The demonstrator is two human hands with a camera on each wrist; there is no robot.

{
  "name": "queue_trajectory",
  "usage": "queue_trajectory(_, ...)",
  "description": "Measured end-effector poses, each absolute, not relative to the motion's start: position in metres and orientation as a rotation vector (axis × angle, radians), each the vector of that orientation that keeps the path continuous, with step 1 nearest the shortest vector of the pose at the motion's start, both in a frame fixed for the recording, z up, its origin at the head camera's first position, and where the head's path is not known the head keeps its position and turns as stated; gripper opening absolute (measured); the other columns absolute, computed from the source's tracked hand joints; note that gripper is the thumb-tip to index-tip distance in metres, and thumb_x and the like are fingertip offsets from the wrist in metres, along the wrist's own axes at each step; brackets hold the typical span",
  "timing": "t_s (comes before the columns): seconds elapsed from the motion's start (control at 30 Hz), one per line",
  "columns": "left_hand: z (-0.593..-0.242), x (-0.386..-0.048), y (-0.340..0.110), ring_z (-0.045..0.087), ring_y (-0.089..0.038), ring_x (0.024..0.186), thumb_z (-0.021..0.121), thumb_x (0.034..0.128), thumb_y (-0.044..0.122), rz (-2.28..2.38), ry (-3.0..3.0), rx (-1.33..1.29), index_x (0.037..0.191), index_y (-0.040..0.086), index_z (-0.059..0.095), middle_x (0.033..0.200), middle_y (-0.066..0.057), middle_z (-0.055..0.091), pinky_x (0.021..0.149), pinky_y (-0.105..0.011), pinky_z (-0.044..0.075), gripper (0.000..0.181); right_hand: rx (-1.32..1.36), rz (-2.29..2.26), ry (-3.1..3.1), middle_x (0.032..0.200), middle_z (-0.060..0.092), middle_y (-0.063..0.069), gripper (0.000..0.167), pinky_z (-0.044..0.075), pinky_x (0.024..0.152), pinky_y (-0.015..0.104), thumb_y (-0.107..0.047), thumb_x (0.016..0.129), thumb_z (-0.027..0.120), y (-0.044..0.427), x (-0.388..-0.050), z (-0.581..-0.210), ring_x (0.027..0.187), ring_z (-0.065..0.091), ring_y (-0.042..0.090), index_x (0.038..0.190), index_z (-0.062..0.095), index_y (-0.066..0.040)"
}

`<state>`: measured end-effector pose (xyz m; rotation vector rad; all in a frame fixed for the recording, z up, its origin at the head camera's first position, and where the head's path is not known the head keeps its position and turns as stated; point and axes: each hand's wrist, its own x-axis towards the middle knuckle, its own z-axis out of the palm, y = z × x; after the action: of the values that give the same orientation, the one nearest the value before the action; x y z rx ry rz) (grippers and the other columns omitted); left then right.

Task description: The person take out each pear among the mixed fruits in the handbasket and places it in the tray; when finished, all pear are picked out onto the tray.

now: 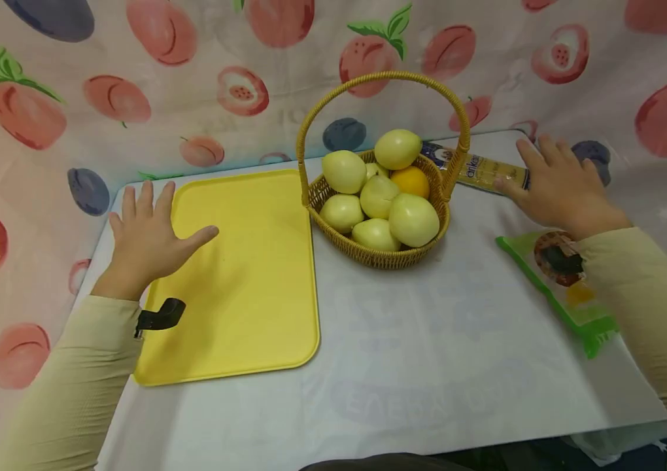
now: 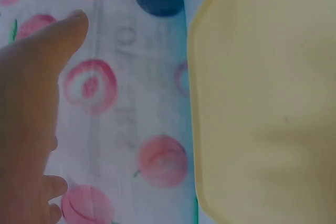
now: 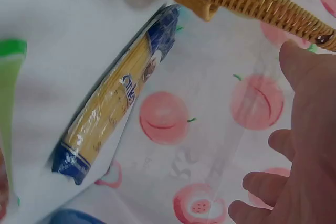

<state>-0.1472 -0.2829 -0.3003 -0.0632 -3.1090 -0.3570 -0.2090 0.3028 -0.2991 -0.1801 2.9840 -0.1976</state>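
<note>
My left hand [image 1: 148, 242] hovers over the left side of a yellow tray [image 1: 263, 275], fingers spread and holding nothing. On the other side, my right hand [image 1: 563, 186] is held with spread fingers above the table, near a pack of spaghetti [image 3: 113, 93] and a green-edged bag [image 1: 536, 268]. Part of the bag lies behind the right sleeve in the head view. Between the hands stands a wicker basket [image 1: 389, 260] with a tall handle. It holds several pale green round fruits [image 1: 412, 219] and one orange fruit [image 1: 410, 182].
A white cloth covers the table [image 1: 404, 366]. Behind it hangs a curtain [image 1: 286, 78] printed with peaches and plums. The basket's handle rises well above the fruit. The spaghetti pack lies along the back edge, partly behind the basket.
</note>
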Motion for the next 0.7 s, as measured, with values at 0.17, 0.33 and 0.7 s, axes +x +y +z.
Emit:
queue_trajectory(0.17, -0.301, -0.148, -0.256, 0.001, -0.051, 0.147, 0.067, 0.0869, 0.061, -0.474, -2.989, -0.196, 0.158, 0.0, 0.019, 0.16, -0.033, 0.011, 0.109, -0.075, 0.003, 0.106, -0.208, -0.328, 3.009, 0.162, -0.006, 0.029, 0.093, 0.01, 0.105, 0.078, -0.067, 0.098, 0.038, 0.3, -0.2, -0.306, 0.143, 0.003, 0.058, 0.161, 0.001, -0.009)
queue_trajectory(0.33, -0.307, -0.148, -0.235, 0.019, -0.05, 0.144, 0.081, 0.085, 0.036, -0.644, -2.878, -0.338, 0.153, -0.004, 0.032, 0.156, -0.033, 0.023, 0.115, -0.064, 0.015, 0.093, -0.233, -0.535, 2.997, 0.163, 0.001, 0.028, 0.094, 0.012, 0.106, 0.076, -0.065, 0.097, 0.047, 0.292, -0.192, -0.314, 0.145, 0.006, 0.053, 0.162, 0.007, -0.011)
queue_trajectory(0.7, -0.325, -0.156, -0.2, 0.027, -0.039, 0.145, 0.08, 0.0879, 0.029, -0.939, -2.852, -0.392, 0.152, 0.0, 0.038, 0.156, -0.024, 0.032, 0.114, -0.057, 0.025, 0.082, -0.243, -0.884, 2.926, 0.162, 0.02, 0.022, 0.093, 0.024, 0.105, 0.074, -0.057, 0.093, 0.063, 0.271, -0.178, -0.336, 0.139, 0.028, 0.052, 0.162, 0.019, -0.012)
